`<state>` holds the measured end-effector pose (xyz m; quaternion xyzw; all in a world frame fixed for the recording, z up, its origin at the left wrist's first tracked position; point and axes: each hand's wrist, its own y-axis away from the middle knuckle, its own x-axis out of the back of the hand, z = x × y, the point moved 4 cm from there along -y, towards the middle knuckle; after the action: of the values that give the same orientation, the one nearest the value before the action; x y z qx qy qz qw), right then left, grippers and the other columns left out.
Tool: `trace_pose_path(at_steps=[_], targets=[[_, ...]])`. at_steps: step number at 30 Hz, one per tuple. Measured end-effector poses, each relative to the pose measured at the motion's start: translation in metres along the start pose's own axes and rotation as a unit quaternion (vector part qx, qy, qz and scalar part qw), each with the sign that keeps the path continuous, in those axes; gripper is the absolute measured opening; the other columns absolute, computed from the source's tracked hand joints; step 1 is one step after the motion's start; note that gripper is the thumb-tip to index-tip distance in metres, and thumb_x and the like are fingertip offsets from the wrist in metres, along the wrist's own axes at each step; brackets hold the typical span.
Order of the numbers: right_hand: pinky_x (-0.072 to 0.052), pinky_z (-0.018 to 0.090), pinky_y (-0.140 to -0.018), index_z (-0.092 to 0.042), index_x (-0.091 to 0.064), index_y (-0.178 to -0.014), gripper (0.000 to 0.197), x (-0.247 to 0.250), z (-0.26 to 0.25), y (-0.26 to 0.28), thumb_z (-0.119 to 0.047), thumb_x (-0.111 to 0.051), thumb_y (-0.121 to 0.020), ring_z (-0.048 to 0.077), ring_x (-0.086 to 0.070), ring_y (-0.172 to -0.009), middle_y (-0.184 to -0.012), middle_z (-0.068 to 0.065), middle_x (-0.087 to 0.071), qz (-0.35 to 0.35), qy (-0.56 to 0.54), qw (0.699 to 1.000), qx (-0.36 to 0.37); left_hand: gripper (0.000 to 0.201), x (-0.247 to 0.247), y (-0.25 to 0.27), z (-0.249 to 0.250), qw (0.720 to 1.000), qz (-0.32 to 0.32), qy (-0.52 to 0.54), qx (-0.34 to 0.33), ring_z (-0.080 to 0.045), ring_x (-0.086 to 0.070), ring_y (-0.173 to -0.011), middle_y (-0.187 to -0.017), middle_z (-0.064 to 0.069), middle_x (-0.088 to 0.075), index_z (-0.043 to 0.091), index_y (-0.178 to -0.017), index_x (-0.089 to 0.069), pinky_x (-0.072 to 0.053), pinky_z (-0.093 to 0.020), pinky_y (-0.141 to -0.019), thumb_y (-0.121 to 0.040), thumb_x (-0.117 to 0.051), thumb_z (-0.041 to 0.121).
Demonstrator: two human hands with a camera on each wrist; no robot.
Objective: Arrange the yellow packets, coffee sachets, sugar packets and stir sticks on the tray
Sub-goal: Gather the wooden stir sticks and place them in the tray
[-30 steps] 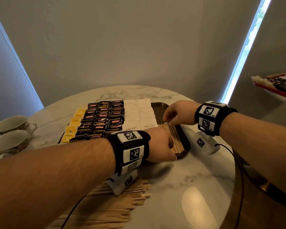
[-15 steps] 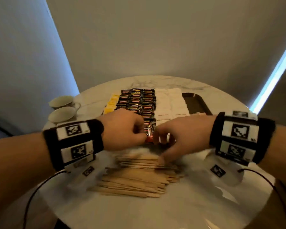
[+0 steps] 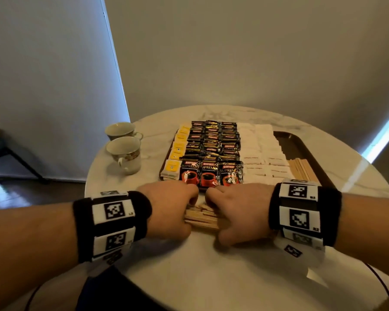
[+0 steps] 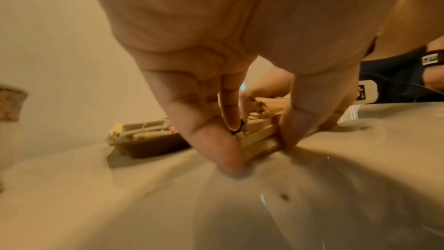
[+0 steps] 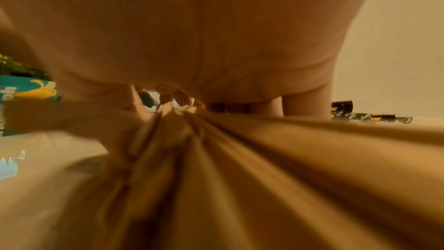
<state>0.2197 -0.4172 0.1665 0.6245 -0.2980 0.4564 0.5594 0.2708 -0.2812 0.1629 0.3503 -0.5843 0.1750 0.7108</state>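
Both hands now close on the loose stir sticks [image 3: 201,217] lying on the table [image 3: 234,277], where a second ago they tended the tray [image 3: 301,144]. We see the left hand [image 3: 169,209] and right hand [image 3: 238,212] curled round the bundle's ends. We judge a further batch is being squared for the tray's right side.

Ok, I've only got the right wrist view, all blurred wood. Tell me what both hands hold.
Observer: Left hand and right hand grip one bundle of stir sticks on the table, before the tray.
Operator: List the tray's contents.
Observer: Rows of yellow packets, coffee sachets, sugar packets; a few placed sticks at its right end.
Operator: Check the left grip.
Observer: Left wrist view: fingers and thumb pinch the bundle's end, fingertips touching the table.
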Motion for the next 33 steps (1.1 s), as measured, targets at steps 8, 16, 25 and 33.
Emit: trace_pose_path(at_steps=[8,16,25,33], targets=[[-0.054,0.037,-0.09,-0.034,-0.057,-0.124,0.042,0.008,0.015,0.0,-0.065,-0.048,-0.097,0.012,-0.059,-0.096,-0.109,-0.008,-0.06,0.016,-0.053,0.998,-0.009,0.034,0.021,-0.012,-0.017,0.994,0.089,0.06,-0.021,-0.007,-0.058,-0.087,-0.098,0.015,-0.057,0.04,-0.1,-0.055,-0.058,-0.036,-0.079,-0.074,-0.074,0.049],[-0.053,0.038,-0.09,-0.035,-0.06,-0.106,0.017,0.032,0.034,-0.003,-0.05,-0.052,-0.102,0.01,-0.063,-0.089,-0.095,-0.009,-0.069,0.073,-0.211,0.974,-0.036,0.05,0.047,-0.022,-0.025,0.946,0.185,0.257,-0.063,-0.002,-0.063,-0.102,-0.119,0.02,-0.064,0.037,-0.137,-0.055,-0.055,-0.028,-0.09,-0.09,-0.072,0.027],[-0.061,0.029,-0.072,-0.025,-0.058,-0.099,0.004,0.048,0.042,-0.012,-0.028,-0.06,-0.102,0.018,-0.072,-0.072,-0.078,-0.002,-0.071,0.099,-0.439,0.892,0.038,0.042,0.091,-0.04,-0.016,0.877,0.25,0.396,-0.111,-0.01,-0.072,-0.095,-0.106,0.01,-0.074,0.029,-0.115,-0.067,-0.061,-0.043,-0.089,-0.076,-0.059,0.017],[-0.061,0.035,-0.075,-0.025,-0.064,-0.12,0.021,0.056,0.06,-0.03,-0.022,-0.063,-0.099,0.019,-0.066,-0.073,-0.083,-0.002,-0.069,0.126,-0.545,0.826,0.069,0.036,0.11,-0.059,-0.023,0.8,0.287,0.51,-0.135,-0.015,-0.072,-0.105,-0.117,0.003,-0.072,0.023,-0.121,-0.064,-0.061,-0.044,-0.093,-0.085,-0.063,0.024]])
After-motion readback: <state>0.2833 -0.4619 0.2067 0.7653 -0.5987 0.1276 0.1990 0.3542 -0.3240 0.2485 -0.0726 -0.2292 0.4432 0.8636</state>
